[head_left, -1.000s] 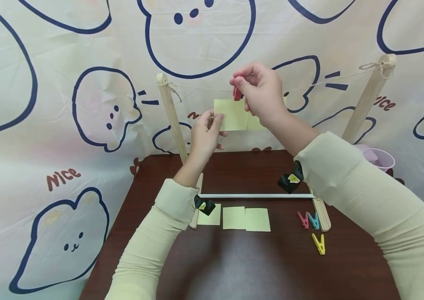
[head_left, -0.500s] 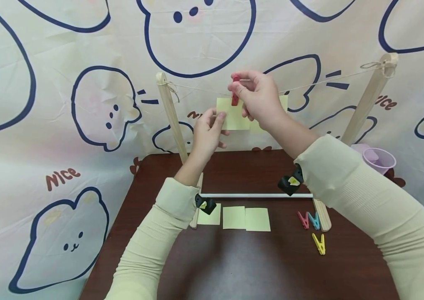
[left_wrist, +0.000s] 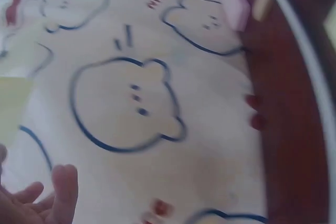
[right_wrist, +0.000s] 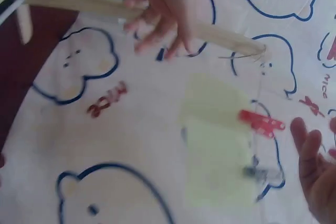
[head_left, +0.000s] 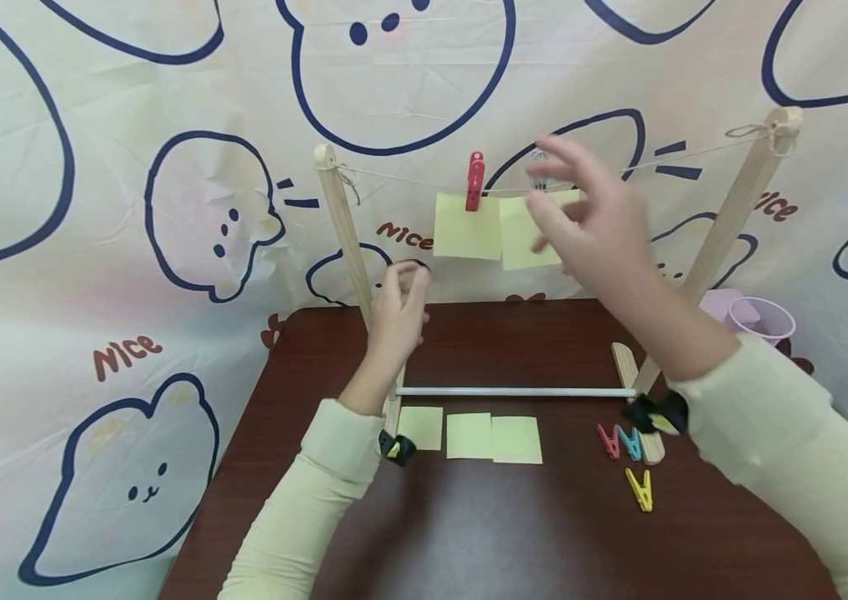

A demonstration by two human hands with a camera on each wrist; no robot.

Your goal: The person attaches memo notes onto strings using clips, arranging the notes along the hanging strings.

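Hanging from a string [head_left: 694, 153] are two yellow papers side by side: the left note [head_left: 466, 235] under a red clip [head_left: 474, 181] and the right note [head_left: 524, 240] under a clear clip [head_left: 539, 171], partly hidden in the head view. The right hand [head_left: 596, 212] is just beside them, its grip spread; the right wrist view shows a gap between its fingers and the paper. The left hand [head_left: 398, 310] is in the air near the left post [head_left: 343, 225], lower than the hanging notes, its grip loose with the fingers apart. Farther right stands the right post [head_left: 735, 212]. On the brown counter [head_left: 499, 533] lie a left paper [head_left: 421, 427], a middle paper [head_left: 468, 436] and an end paper [head_left: 517, 439]. Near the right post's foot are a pink clip [head_left: 608, 442], a blue clip [head_left: 629, 443] and, nearest the camera, a yellow clip [head_left: 640, 490].
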